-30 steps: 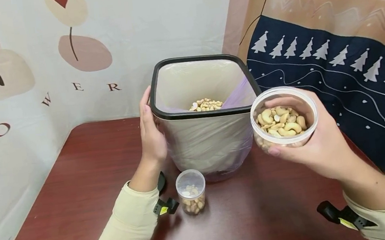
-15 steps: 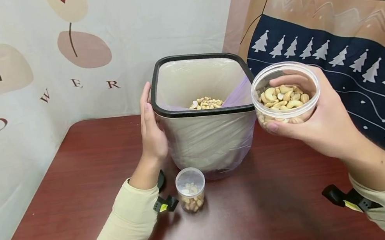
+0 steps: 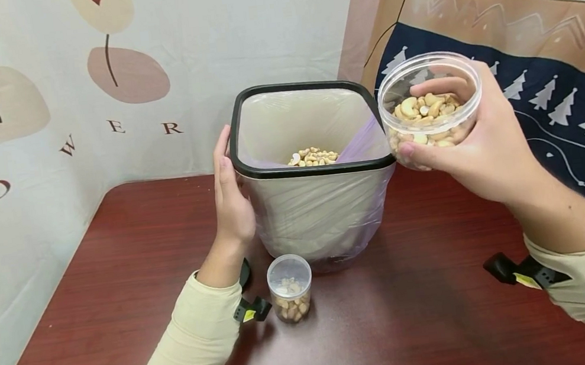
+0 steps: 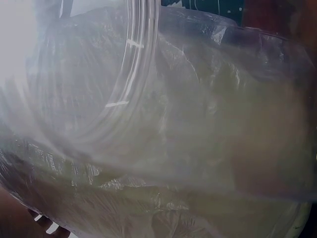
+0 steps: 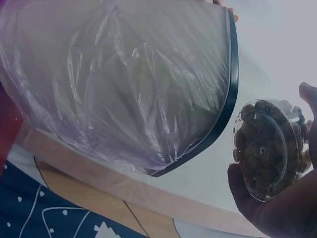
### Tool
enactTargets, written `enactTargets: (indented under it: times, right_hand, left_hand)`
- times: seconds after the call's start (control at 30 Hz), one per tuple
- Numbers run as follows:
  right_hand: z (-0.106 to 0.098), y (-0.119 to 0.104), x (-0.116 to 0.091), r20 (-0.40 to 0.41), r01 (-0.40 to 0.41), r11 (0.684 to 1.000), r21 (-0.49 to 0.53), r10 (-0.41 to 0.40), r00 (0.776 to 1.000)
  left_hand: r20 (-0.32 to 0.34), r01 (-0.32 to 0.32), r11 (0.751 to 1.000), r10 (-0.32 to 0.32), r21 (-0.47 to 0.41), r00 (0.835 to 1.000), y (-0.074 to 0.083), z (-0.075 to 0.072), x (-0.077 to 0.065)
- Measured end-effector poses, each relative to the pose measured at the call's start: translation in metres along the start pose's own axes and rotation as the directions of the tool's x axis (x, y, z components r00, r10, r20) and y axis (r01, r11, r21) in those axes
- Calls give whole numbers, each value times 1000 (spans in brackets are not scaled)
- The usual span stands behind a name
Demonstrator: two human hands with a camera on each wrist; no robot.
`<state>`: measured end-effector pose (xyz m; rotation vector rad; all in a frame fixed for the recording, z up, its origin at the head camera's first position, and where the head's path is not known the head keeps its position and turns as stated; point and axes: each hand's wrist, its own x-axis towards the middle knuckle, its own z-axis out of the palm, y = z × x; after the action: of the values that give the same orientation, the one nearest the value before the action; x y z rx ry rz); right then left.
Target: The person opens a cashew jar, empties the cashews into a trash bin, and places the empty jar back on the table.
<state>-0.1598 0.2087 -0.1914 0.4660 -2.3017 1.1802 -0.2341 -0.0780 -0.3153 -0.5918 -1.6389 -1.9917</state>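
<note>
A trash can (image 3: 317, 215) with a black rim and a thin purple-tinted liner stands upright on the table. Pale nuts (image 3: 314, 157) lie inside it. Against its left side rests my left hand (image 3: 234, 209), fingers mostly straight. To the right of the rim, my right hand (image 3: 497, 146) grips a clear, lidless plastic jar (image 3: 428, 123) of cashews around its side. The jar is tipped slightly, and its base (image 5: 265, 148) shows in the right wrist view. A smaller clear jar (image 3: 291, 295), partly filled with nuts, stands in front of the can.
The dark red wooden table (image 3: 138, 294) runs under everything. A pale printed cloth (image 3: 193, 50) hangs behind, and a navy cloth with white trees (image 3: 550, 137) hangs at the right. Each wrist carries a black camera strap; a small dark object (image 3: 245, 272) shows behind my left wrist.
My right hand has raised the jar of cashews from below the can's rim to around and above rim height. The left hand stays against the can.
</note>
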Motion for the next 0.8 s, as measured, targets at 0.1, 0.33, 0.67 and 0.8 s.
enactTargets:
  times: [0.1, 0.33, 0.67, 0.8]
  right_hand:
    - [2, 3, 4, 2, -7, 1000, -2, 7, 1000]
    - [5, 10, 9, 29, -42, 999, 1, 42, 999]
    - [12, 14, 18, 59, -60, 998, 33, 58, 997]
    - [15, 14, 23, 76, -60, 998, 30, 57, 995]
  left_hand:
    - [7, -5, 1000, 5, 21, 1000, 0, -1, 1]
    - [37, -5, 999, 4, 32, 999, 1, -3, 2]
    - [37, 0, 1000, 0, 14, 999, 2, -3, 1]
    - [36, -6, 1000, 6, 20, 999, 1, -4, 1]
